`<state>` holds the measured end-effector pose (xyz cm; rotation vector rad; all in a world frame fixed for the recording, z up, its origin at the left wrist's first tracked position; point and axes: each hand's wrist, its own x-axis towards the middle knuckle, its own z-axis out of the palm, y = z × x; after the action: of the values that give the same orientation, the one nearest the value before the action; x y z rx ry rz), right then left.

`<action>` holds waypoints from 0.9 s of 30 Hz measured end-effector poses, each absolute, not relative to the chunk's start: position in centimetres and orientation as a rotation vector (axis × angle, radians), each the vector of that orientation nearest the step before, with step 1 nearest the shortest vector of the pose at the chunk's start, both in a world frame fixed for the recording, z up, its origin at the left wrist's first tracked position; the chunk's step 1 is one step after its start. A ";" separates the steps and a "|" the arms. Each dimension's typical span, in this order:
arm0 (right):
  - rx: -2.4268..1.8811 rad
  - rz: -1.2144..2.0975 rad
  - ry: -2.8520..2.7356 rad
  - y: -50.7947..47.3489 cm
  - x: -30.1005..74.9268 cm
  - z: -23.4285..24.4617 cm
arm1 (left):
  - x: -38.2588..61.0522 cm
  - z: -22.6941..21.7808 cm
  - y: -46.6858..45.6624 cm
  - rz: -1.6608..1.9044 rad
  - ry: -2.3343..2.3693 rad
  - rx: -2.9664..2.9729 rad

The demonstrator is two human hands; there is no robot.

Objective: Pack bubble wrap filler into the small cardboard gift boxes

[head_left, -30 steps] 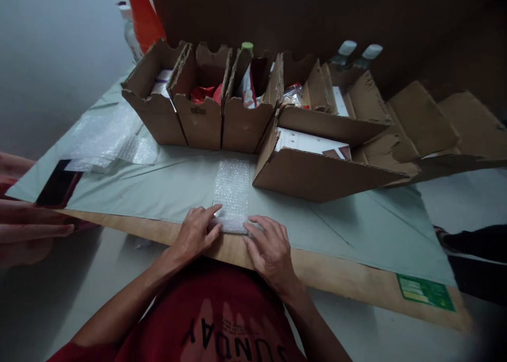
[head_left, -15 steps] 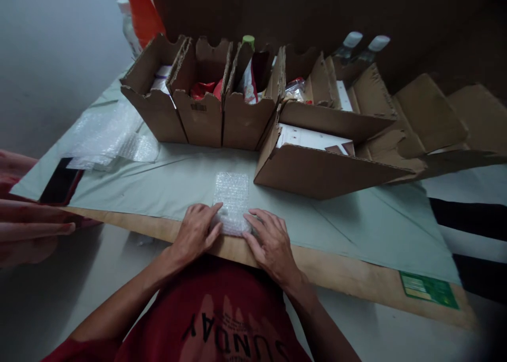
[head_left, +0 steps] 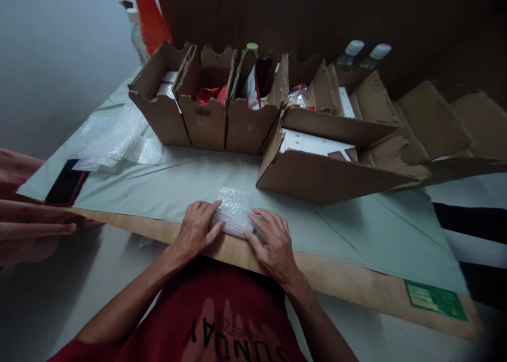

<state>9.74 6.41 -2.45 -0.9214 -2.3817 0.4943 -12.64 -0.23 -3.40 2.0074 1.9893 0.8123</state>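
Note:
A small piece of bubble wrap [head_left: 236, 209] lies on the pale green cloth by the table's front edge, its near part thicker and folded over. At its left side my left hand [head_left: 199, 224] grips it between thumb and fingers. My right hand [head_left: 270, 239] holds the near right corner the same way. Whether anything lies inside the wrap cannot be made out. Off to the left, a pile of bubble wrap sheets [head_left: 111, 135] rests on the cloth.
Cardboard bins [head_left: 204, 127] with packets stand along the back. A lower cardboard bin [head_left: 317, 177] holding a white box [head_left: 312, 142] sits nearer, to the right. A phone [head_left: 66, 182] lies at the left edge, beside another person's hand [head_left: 35, 219]. Bottles [head_left: 348, 50] stand behind the bins.
The bubble wrap is shorter from front to back, its far edge now nearer to my hands as the near part is folded over. Both hands stay at its sides. The view has shifted slightly.

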 end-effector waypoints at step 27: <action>-1.051 1.475 -1.867 6.6 14.1 2.6 | -6.4 -2.5 -1.2 1.316 1.191 0.640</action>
<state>14.10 6.56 2.61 -1.0508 -1.8674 1.4754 -6.43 -1.19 -2.46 0.6402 1.1907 1.3161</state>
